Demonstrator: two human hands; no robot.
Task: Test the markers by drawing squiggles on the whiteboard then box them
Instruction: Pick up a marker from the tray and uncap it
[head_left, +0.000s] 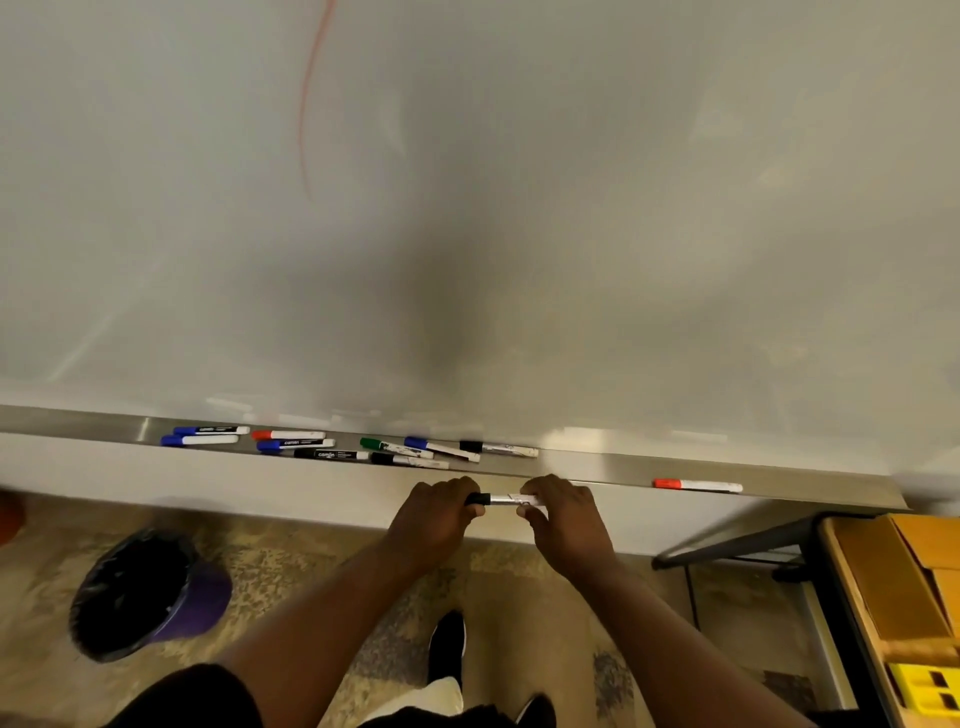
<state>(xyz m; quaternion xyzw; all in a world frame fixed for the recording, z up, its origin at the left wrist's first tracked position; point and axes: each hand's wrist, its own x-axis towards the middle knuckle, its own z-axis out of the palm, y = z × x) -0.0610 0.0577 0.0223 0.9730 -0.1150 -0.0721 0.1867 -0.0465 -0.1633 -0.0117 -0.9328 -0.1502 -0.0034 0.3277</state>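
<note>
Our left hand (434, 512) grips the marker (505, 500) by its cap (478, 499), our right hand (563, 512) the other end; a jerky pull could drop it.

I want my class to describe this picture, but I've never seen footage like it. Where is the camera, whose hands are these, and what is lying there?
There is no machine: a person wears a camera on the head, looking down at their own hands. They face a whiteboard bearing one red line. Its metal tray holds a group of markers plus one red marker apart at the right. The left hand grips the cap end of a black-capped marker; the right hand pinches its barrel.
</note>
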